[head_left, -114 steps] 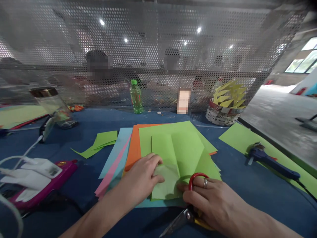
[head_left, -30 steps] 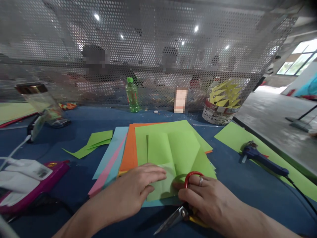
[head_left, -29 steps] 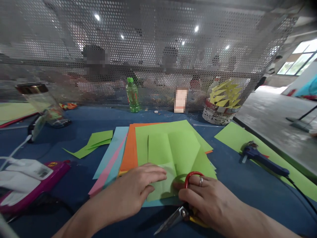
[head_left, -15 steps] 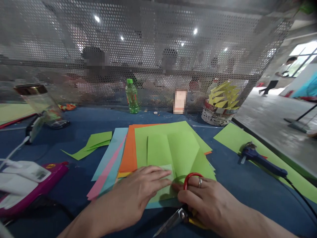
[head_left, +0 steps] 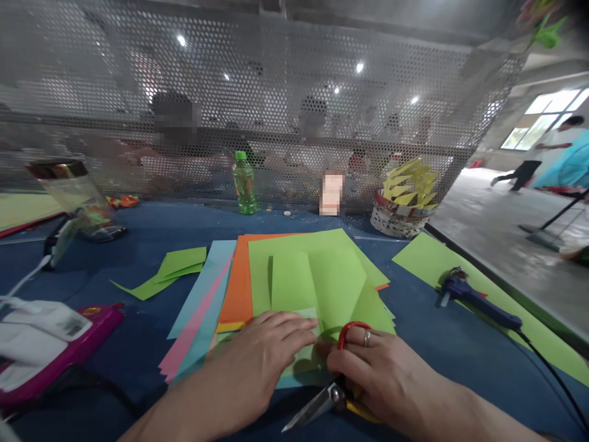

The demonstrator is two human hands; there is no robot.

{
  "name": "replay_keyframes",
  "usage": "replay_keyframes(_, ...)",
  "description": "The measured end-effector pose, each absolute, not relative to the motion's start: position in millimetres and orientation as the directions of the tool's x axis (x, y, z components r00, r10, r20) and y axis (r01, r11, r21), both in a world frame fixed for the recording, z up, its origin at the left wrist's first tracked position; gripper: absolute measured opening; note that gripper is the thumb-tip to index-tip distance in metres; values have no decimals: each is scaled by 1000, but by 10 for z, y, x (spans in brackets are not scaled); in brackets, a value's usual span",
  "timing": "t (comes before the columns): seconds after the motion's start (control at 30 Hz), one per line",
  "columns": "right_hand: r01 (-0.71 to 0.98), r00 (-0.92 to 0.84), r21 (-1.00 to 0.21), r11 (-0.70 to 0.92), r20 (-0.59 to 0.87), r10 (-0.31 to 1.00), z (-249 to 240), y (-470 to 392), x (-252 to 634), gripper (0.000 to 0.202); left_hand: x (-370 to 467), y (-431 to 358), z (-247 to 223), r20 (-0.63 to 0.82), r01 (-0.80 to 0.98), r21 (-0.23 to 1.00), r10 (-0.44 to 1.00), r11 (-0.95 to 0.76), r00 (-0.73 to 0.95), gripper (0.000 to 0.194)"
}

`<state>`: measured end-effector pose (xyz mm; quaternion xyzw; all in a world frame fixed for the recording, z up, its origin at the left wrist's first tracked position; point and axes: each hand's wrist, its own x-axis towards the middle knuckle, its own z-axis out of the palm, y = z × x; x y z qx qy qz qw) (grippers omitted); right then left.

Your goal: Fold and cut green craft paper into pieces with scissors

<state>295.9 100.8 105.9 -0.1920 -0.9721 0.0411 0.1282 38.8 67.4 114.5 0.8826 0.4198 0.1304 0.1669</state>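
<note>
A creased sheet of light green paper (head_left: 338, 279) lies on a stack of coloured sheets, with orange paper (head_left: 237, 288) and blue paper (head_left: 196, 294) showing at its left. My left hand (head_left: 271, 344) rests flat, fingers stretched out, on a small pale green piece of paper (head_left: 309, 353) over the sheet's near part. Hooked in my right hand (head_left: 377, 362) is a pair of scissors (head_left: 317, 405) with red and yellow handles, its blades pointing down to the left. The fingertips of my right hand touch the green paper's near edge.
Green paper strips (head_left: 172, 270) lie left of the stack. At the right, a blue glue gun (head_left: 483, 301) rests on green paper. A green bottle (head_left: 244, 184), a woven basket (head_left: 398, 218) and a perforated metal screen (head_left: 276, 92) stand behind. A purple power strip (head_left: 99, 328) sits left.
The view has tilted and shifted slightly. Both hands and the scissors keep nearly the same place on the paper. In the background at right, a walking person has moved.
</note>
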Motion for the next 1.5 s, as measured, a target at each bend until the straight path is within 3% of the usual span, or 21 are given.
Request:
replay_keyframes(0.33,368,-894,-126,922,224,387,1012,1003,2956,13,400,663,1207,97,691,416,784,-591,613,53)
replay_keyframes(0.73,375,-888,-130,918,233,396,1045,991,2939,16,401,661,1242,100,685,413,777,-600,621,51)
replay_keyframes(1.03,378,-888,-146,914,221,403,1080,973,2952,20,314,704,1249,101,631,545,790,-552,604,52)
replay_keyframes(1.2,364,-894,-131,922,229,385,1102,964,2943,14,252,761,1284,39,634,650,851,-419,523,48)
replay_keyframes(1.33,368,-895,-117,922,223,385,1093,955,2949,21,205,785,1303,3,672,657,893,-341,450,59)
replay_keyframes(1.5,376,-892,-121,918,221,395,1110,942,2948,24,183,768,1290,11,686,625,883,-373,469,75)
